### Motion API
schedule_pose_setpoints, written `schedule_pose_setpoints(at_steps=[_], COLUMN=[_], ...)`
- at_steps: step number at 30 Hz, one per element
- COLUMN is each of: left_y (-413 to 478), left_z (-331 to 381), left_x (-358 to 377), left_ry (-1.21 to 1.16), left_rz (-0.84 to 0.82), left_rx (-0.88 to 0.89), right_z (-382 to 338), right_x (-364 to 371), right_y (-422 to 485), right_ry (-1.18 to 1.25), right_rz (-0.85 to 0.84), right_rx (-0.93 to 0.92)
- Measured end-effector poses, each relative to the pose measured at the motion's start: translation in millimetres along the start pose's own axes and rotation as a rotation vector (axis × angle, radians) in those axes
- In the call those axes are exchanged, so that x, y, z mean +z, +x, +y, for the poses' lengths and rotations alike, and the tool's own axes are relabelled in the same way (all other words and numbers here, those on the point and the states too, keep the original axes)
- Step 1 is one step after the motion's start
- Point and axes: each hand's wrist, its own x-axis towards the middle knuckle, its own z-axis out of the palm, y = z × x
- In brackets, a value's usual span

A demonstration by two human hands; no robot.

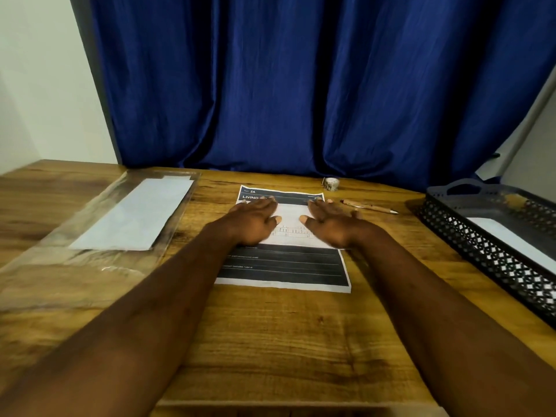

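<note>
A printed sheet (285, 266) with dark bands and a white drawing area lies flat in the middle of the wooden table (270, 341). My left hand (254, 219) lies palm down on the sheet's upper left part, fingers straight and reaching its top band. My right hand (329, 221) lies palm down on the upper right part, fingers straight and spread. Both thumbs point toward each other over the white area. Neither hand holds anything.
A clear plastic sleeve (99, 236) with white paper inside lies at the left. A small tape roll (331, 184) and a tan pen (370, 206) sit beyond the sheet at the right. A black mesh tray (481, 251) holding paper stands at the far right. A blue curtain (301, 85) hangs behind.
</note>
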Motion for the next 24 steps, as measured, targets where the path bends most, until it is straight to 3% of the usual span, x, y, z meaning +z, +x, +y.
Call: schedule_pose_setpoints(at_steps=[4, 8, 15, 24], left_y=[3, -4, -5, -3], left_z=[-1, 4, 2, 6], left_x=[2, 0, -5, -16], left_ry=[0.039, -0.009, -0.055, 0.084], left_rz=[-0.013, 0.047, 0.223, 0.680], left_rx=[-0.042, -0.054, -0.041, 0.147], right_z=[22, 29, 34, 23], right_x=[-6, -6, -2, -9], right_y=[-1, -5, -4, -4], right_ry=[0.004, 0.020, 0.111, 0.180], right_rz=[-0.023, 0.023, 0.296, 0.801], right_rx=[0.095, 0.049, -0.055, -0.179])
